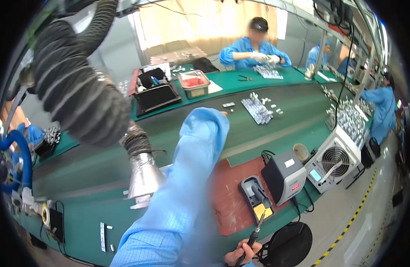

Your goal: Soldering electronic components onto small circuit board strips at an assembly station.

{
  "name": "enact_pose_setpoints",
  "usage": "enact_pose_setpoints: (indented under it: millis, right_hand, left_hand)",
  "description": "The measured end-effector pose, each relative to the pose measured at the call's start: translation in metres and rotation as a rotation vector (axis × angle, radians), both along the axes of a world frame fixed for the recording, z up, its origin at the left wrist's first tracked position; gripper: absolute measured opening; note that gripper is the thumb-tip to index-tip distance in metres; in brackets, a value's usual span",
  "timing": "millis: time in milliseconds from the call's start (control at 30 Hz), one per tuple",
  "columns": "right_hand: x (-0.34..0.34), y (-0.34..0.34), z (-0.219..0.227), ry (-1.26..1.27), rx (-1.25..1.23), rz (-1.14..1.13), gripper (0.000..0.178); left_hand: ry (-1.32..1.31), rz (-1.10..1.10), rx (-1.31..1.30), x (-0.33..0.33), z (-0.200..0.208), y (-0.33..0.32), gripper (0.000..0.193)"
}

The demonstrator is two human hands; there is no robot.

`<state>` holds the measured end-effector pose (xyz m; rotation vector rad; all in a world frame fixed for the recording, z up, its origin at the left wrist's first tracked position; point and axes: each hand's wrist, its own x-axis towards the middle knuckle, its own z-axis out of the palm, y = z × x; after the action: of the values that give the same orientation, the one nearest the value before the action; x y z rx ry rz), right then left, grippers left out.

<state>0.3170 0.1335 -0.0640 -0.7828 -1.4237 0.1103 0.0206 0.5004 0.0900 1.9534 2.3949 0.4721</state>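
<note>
My left arm in a blue sleeve stretches forward over the dark conveyor belt [187, 153]. Its cuff hides most of my left hand [224, 113]; only a bit of finger shows, near a small white part [229, 105] on the belt. Low in the view, my right hand [243, 252] is closed around the handle of a soldering iron [257, 231]. The iron's tip points up, by the yellow sponge [262, 211] of the iron stand [247, 189]. Farther along the belt lies a cluster of small white-and-grey parts [257, 110].
A soldering station [283, 175] stands on a red-brown mat [227, 200], beside a white fan unit [334, 160]. A black ribbed duct [80, 84] with a metal hood [145, 178] hangs at the left. Across the belt, a person [255, 49] in blue handles parts. A round black seat [290, 242] is lower right.
</note>
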Motion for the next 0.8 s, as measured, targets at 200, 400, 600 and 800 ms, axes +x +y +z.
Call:
enact_pose_setpoints:
  millis: [200,400,600,800]
  right_hand:
    - [-0.002,-0.003,-0.019,0.097,-0.061,0.093,0.020]
    - [0.013,-0.001,-0.008,0.022,-0.011,-0.068,0.018]
    - [-0.013,-0.009,0.004,0.068,0.031,0.018,0.017]
    - [-0.007,-0.011,-0.007,0.038,0.048,0.012,0.020]
  left_hand:
    - [0.016,-0.129,-0.096,0.043,0.074,-0.090,0.042]
    - [-0.056,-0.529,0.018,0.133,0.146,-0.237,0.035]
    - [-0.465,-1.065,0.189,0.144,0.189,-0.444,0.039]
    - [-0.997,-1.105,0.091,0.117,0.191,-0.511,0.036]
